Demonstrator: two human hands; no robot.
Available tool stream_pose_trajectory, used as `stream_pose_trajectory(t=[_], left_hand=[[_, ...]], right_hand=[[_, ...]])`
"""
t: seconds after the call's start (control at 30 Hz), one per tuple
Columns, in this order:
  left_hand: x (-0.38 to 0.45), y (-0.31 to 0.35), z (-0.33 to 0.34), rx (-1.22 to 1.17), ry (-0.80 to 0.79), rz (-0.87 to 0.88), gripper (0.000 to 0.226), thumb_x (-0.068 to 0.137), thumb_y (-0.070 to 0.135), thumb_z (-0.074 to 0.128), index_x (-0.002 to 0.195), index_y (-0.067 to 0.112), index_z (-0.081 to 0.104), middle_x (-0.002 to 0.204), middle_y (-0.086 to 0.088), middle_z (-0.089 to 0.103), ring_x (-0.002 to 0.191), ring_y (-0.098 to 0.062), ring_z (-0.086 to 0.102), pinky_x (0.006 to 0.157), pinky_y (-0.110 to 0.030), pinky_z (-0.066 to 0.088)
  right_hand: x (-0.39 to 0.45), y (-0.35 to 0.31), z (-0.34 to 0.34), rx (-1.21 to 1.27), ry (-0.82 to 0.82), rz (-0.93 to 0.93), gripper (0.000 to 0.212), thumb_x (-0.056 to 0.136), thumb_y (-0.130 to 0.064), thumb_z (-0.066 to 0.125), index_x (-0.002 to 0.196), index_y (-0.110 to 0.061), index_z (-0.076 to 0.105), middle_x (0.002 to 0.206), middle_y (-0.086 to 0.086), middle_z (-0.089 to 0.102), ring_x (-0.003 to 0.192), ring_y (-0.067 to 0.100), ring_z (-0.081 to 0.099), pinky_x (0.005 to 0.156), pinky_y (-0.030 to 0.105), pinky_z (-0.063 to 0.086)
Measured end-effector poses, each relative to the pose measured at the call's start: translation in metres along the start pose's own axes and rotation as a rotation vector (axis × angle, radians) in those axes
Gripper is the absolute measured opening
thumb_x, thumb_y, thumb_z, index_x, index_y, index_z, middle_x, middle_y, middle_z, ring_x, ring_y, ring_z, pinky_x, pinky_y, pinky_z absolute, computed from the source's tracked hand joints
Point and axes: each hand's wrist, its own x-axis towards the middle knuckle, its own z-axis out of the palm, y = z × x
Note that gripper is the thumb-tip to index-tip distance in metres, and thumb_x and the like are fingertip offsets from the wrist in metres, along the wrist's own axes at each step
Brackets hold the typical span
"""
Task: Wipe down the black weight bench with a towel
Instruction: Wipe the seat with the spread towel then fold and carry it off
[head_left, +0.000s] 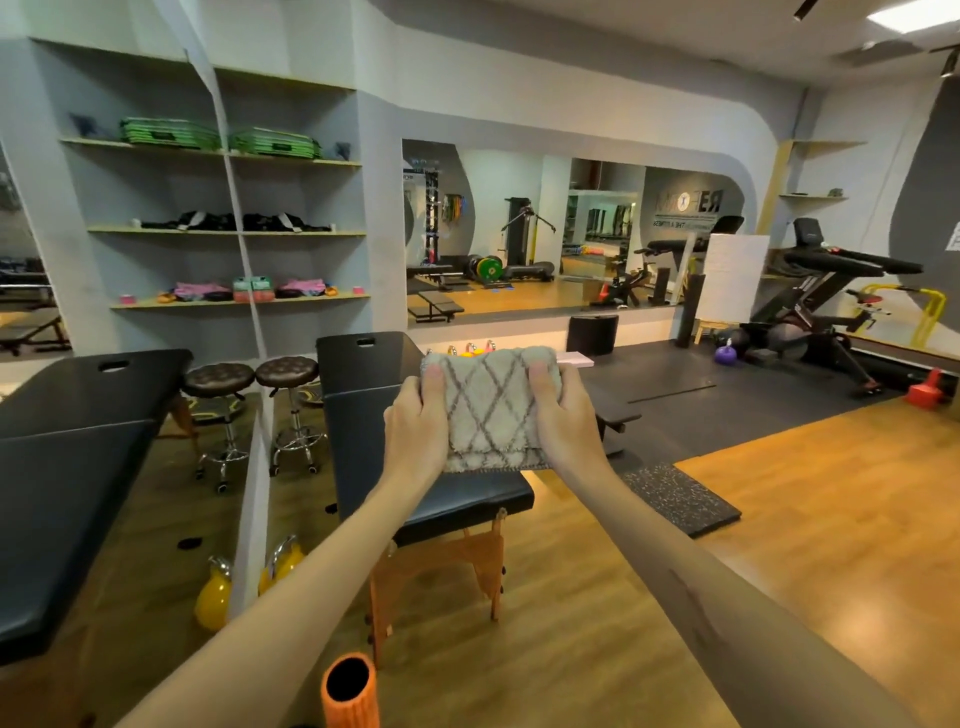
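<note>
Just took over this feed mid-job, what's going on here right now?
A person holds a folded, diamond-patterned towel up in both hands, the left hand gripping its left edge and the right hand its right edge. It is raised above the black padded bench directly in front of them, not touching the surface. Wiping does not look started yet.

The towel (493, 410) and both hands (415, 421) cover the table (363, 415) top beneath them; the orange roller (349, 693) below the left forearm is cut by the bottom edge
</note>
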Motion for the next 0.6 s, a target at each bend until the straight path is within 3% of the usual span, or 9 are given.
stream_pose_trajectory(t=[0.13, 0.33, 0.5, 0.6], left_hand=[[0.049, -0.012, 0.042, 0.047, 0.023, -0.032, 0.047, 0.103, 0.047, 0.027, 0.099, 0.01, 0.056, 0.086, 0.001, 0.054, 0.077, -0.005, 0.051, 0.053, -0.003, 0.037], [0.123, -0.039, 0.093, 0.122, 0.048, -0.065, 0.048, 0.103, 0.048, 0.027, 0.102, 0.011, 0.057, 0.087, 0.001, 0.055, 0.077, -0.004, 0.05, 0.059, -0.017, 0.031], [0.191, -0.073, 0.134, 0.142, 0.044, -0.067, 0.046, 0.102, 0.046, 0.031, 0.116, 0.009, 0.055, 0.094, 0.004, 0.055, 0.079, -0.001, 0.051, 0.054, -0.011, 0.038], [0.241, -0.094, 0.162, 0.138, 0.045, -0.044, 0.038, 0.103, 0.043, 0.033, 0.117, 0.013, 0.052, 0.094, 0.006, 0.054, 0.08, 0.0, 0.051, 0.055, -0.012, 0.035]], right_hand=[[0.064, 0.031, -0.007, -0.011, -0.027, 0.013, 0.04, 0.099, -0.058, 0.041, 0.116, -0.023, 0.049, 0.109, -0.004, 0.062, 0.103, 0.013, 0.061, 0.089, 0.039, 0.052], [0.148, 0.08, -0.004, 0.021, -0.082, 0.041, 0.041, 0.099, -0.057, 0.042, 0.12, -0.022, 0.05, 0.108, -0.008, 0.063, 0.106, 0.015, 0.061, 0.096, 0.045, 0.05], [0.218, 0.129, 0.003, 0.026, -0.109, 0.067, 0.026, 0.099, -0.057, 0.043, 0.102, -0.032, 0.049, 0.104, -0.006, 0.062, 0.101, 0.012, 0.061, 0.095, 0.049, 0.05], [0.266, 0.152, 0.006, 0.018, -0.135, 0.05, 0.019, 0.102, -0.049, 0.043, 0.104, -0.032, 0.049, 0.101, -0.013, 0.061, 0.099, 0.006, 0.06, 0.096, 0.046, 0.05]])
